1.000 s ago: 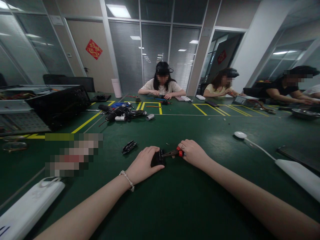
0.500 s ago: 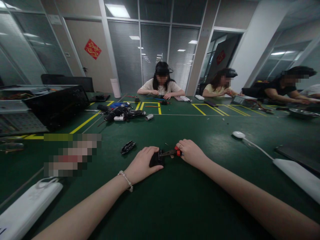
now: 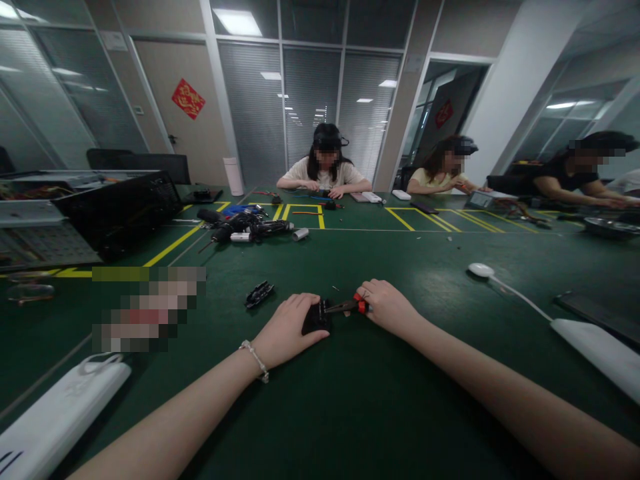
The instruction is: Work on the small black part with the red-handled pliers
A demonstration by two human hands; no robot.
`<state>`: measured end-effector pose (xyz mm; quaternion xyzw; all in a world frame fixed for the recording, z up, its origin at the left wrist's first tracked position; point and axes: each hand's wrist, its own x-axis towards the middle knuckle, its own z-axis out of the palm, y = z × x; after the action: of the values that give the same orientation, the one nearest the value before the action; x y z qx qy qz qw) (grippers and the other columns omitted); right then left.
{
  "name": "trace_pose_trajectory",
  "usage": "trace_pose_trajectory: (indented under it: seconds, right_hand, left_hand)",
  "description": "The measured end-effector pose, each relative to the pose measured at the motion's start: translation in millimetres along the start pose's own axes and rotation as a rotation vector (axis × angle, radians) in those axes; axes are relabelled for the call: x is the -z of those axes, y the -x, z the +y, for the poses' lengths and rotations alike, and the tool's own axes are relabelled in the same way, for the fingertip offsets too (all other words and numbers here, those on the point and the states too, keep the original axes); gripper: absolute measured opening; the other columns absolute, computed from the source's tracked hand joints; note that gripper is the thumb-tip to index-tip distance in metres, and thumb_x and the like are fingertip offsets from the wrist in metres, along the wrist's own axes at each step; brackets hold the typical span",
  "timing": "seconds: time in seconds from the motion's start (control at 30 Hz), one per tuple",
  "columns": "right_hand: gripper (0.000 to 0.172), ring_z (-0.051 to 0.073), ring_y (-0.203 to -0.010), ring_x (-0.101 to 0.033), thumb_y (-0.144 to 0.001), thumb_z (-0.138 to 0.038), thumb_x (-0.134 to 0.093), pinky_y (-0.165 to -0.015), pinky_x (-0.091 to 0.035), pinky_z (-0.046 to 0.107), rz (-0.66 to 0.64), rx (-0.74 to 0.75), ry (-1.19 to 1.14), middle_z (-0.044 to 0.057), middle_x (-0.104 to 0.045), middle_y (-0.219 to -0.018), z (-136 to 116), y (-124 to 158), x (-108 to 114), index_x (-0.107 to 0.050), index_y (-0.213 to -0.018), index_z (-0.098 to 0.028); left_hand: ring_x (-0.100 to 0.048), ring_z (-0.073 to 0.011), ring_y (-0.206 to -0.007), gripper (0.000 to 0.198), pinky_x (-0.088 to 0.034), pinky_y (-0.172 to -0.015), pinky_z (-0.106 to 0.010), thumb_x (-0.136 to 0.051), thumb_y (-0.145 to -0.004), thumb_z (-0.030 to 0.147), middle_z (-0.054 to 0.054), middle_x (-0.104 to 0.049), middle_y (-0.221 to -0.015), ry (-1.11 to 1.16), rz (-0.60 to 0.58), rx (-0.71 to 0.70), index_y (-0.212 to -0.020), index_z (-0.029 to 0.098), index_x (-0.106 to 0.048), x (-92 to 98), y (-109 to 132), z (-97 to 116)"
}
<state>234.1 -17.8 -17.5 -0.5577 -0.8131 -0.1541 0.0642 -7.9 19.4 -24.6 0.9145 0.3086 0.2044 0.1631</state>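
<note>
My left hand (image 3: 287, 328) grips a small black part (image 3: 316, 319) against the green tabletop (image 3: 320, 407), thumb on its near side and fingers over its far side. What exactly the part is, I cannot make out. In my right hand (image 3: 386, 305) are red-handled needle-nose pliers (image 3: 345, 307); their jaws point left and meet the right edge of the black part. A tiny scrap lies under the pliers, and a thin metal bit (image 3: 335, 289) rests just beyond. To the left of my left hand sits another dark piece (image 3: 259, 294) with a ribbed look.
Farther off are a heap of black cables (image 3: 245, 223) and an open computer case (image 3: 125, 213). White power banks or similar white blocks (image 3: 70, 417) flank me, the right one (image 3: 595, 353) with a cord to a white puck (image 3: 481, 270). People (image 3: 325, 170) sit across the table.
The whole view has shifted slightly to the right. Both hands keep their grips, and the pliers' tips stay at the black part's edge.
</note>
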Motion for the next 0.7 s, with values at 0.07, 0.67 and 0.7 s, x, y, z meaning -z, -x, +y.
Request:
trace_pose_trajectory:
  seconds: [0.07,0.67,0.7]
  right_hand:
    - [0.023,0.017,-0.076,-0.048,-0.065,-0.015,-0.055,-0.068,-0.036,0.028,0.001,0.008,-0.003,0.006,-0.056,-0.085,0.4,0.2,0.3,-0.054,-0.089,-0.015]
    - [0.023,0.018,-0.076,-0.047,-0.066,-0.014,-0.055,-0.069,-0.035,0.029,0.017,0.010,0.007,0.007,-0.054,-0.084,-1.9,-0.6,-1.6,-0.054,-0.089,-0.013]
    - [0.024,0.018,-0.076,-0.047,-0.066,-0.014,-0.055,-0.069,-0.035,0.029,0.016,0.011,0.005,0.007,-0.054,-0.084,-1.5,-0.5,-1.7,-0.054,-0.089,-0.013]
  left_hand:
    - [-0.045,-0.0238,-0.106,0.053,-0.036,-0.089,-0.039,-0.055,-0.073,0.047,-0.006,-0.048,-0.115,-0.002,-0.004,0.000,-0.117,0.021,-0.039,0.4,-0.1,0.0]
    - [-0.045,-0.0229,-0.104,0.053,-0.036,-0.090,-0.037,-0.057,-0.073,0.046,-0.006,-0.049,-0.114,-0.025,0.012,-0.018,-0.115,0.020,-0.040,-0.4,-0.5,0.6]
    - [-0.045,-0.0230,-0.104,0.053,-0.036,-0.090,-0.038,-0.056,-0.073,0.047,-0.006,-0.049,-0.114,-0.023,0.009,-0.015,-0.116,0.020,-0.040,-0.3,-0.5,0.7]
